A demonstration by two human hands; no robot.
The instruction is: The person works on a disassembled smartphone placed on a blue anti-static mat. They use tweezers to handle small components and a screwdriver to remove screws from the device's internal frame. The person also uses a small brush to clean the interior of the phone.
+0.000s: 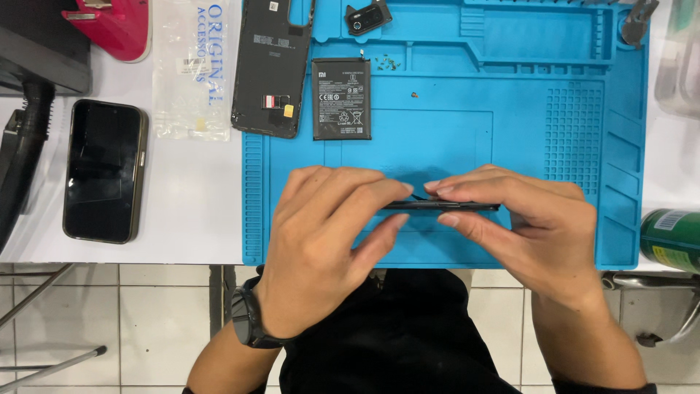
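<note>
1. My left hand [321, 241] and right hand [525, 226] both grip a thin dark slab [441, 206], probably a phone body, seen edge-on above the near edge of the blue silicone work mat [554, 109].
2. My left thumb and forefinger pinch the slab's left end; my right fingers clamp the right end from above and below.
3. Only the slab's narrow side shows, so I cannot make out either of its faces, and both ends are buried under my fingers.
4. A black rectangular phone battery [341, 99] lies flat near the mat's far-left corner, with tiny screws [388, 64] just beside it.
5. A dark phone back cover [270, 66] overlaps the mat's left edge; its top is cut off by the frame.
6. A small black camera module piece [368, 18] sits at the mat's far edge.
7. A black smartphone with a dark screen [103, 171] rests on the white table [189, 211], well left of the mat.
8. A green can [671, 239] at the table's right edge is cropped.
</note>
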